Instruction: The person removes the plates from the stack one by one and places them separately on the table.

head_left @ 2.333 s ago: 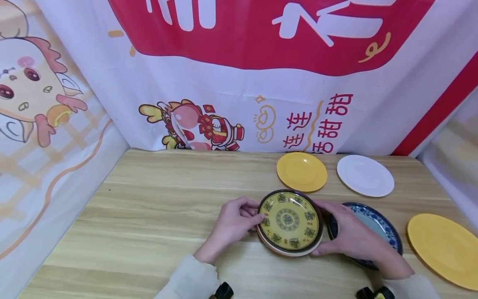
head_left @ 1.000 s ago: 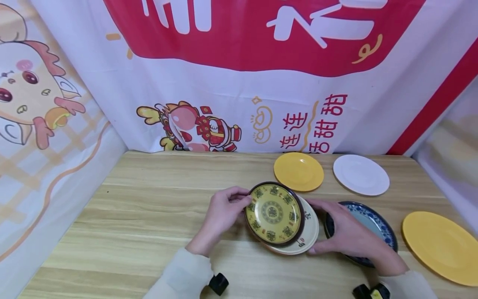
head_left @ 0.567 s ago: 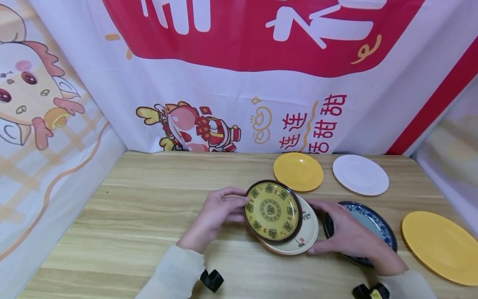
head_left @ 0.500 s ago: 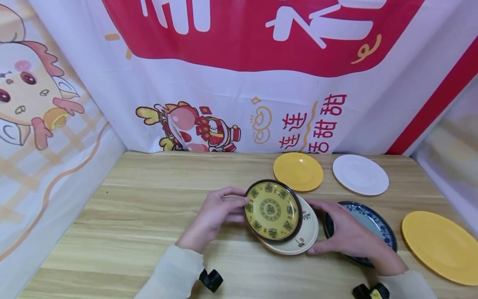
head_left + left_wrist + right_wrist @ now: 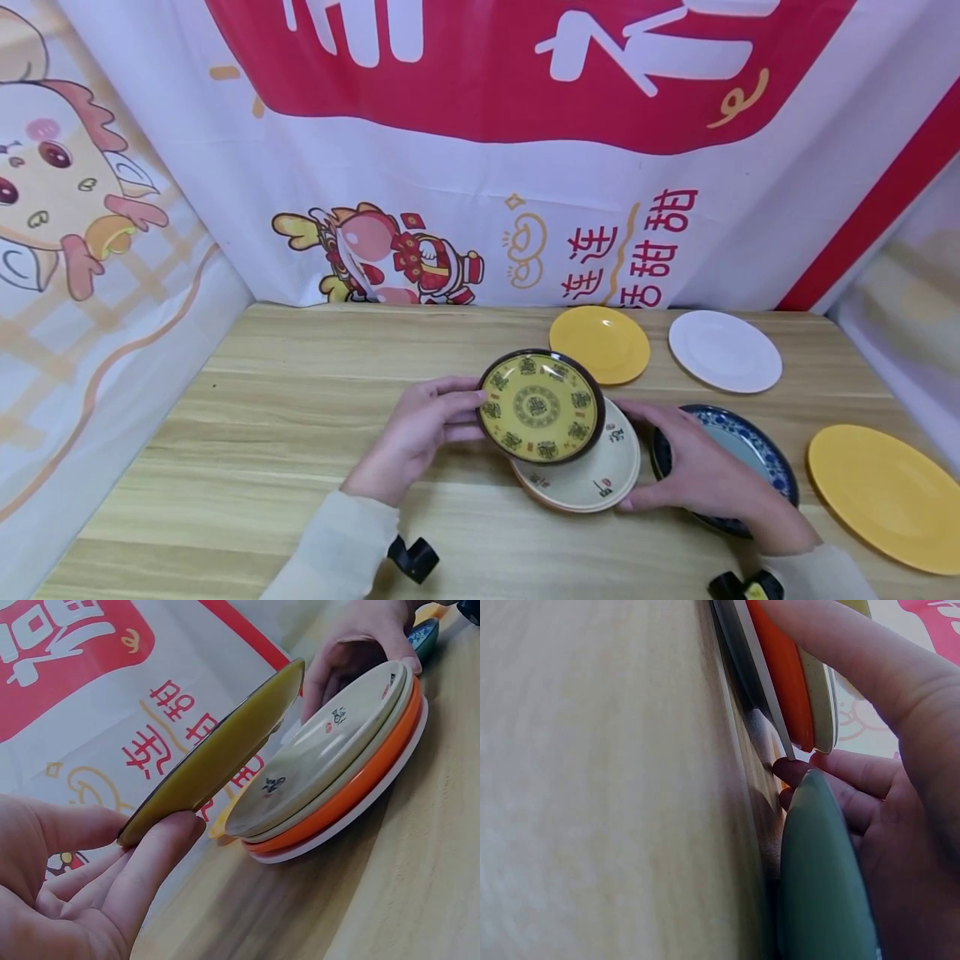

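My left hand (image 5: 427, 425) pinches the left edge of a small yellow patterned plate (image 5: 536, 407) with a dark rim. In the left wrist view this plate is tilted and apart from the stack, with a finger under it. My right hand (image 5: 697, 467) holds the right side of a stack of plates: a cream plate (image 5: 592, 479) with small painted motifs on top, an orange plate (image 5: 367, 799) and a white plate (image 5: 349, 840) below. In the right wrist view my fingers reach under the stack's edge. The yellow patterned plate hides part of the cream one.
A blue-patterned plate (image 5: 757, 454) lies partly under my right hand. Behind stand a small yellow plate (image 5: 600, 343) and a white plate (image 5: 724, 350). A larger yellow plate (image 5: 888, 500) lies at the right. Printed cloth (image 5: 480, 175) borders the wooden table (image 5: 300, 400).
The yellow patterned plate has come off the top of the stack, moving left and away in my left hand. More of the cream plate shows. My right hand has stayed at the stack.
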### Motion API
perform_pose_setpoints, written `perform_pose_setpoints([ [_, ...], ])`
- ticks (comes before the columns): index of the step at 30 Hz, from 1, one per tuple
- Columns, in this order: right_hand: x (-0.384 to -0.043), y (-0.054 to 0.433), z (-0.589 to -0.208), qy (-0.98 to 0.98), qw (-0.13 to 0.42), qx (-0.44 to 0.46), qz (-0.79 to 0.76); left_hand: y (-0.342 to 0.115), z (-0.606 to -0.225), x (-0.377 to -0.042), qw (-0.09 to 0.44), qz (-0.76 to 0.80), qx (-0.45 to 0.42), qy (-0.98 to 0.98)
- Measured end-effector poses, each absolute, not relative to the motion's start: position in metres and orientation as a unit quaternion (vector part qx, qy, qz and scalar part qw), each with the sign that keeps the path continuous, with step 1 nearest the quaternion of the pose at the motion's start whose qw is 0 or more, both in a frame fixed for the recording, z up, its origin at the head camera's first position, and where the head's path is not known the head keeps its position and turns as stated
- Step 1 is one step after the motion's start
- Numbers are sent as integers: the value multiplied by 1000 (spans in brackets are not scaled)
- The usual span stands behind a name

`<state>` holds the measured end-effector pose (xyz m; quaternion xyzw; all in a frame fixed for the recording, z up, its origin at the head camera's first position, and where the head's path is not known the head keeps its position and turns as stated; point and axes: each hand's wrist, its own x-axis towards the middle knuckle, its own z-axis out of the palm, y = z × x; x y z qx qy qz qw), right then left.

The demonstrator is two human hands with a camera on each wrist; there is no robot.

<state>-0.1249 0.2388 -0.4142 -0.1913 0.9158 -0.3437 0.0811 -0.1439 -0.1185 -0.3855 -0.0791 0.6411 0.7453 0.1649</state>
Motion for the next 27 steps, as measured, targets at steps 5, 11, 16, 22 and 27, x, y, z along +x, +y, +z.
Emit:
perform_pose_setpoints([
  [5,-125,239,-413,917,89,-187,-342,-126,-380,-148,145,752,-94,636],
  [11,-125,238,-413,918,94,-182,-340,-137,-382,-154,112,764,-115,625],
  [16,-126,238,-414,921,93,-180,-334,-144,-389,-158,82,770,-153,614],
  [22,-126,238,-414,921,91,-177,-335,-150,-393,-163,68,775,-183,602],
  [27,-126,237,-414,922,89,-176,-332,-153,-396,-168,68,775,-193,598],
])
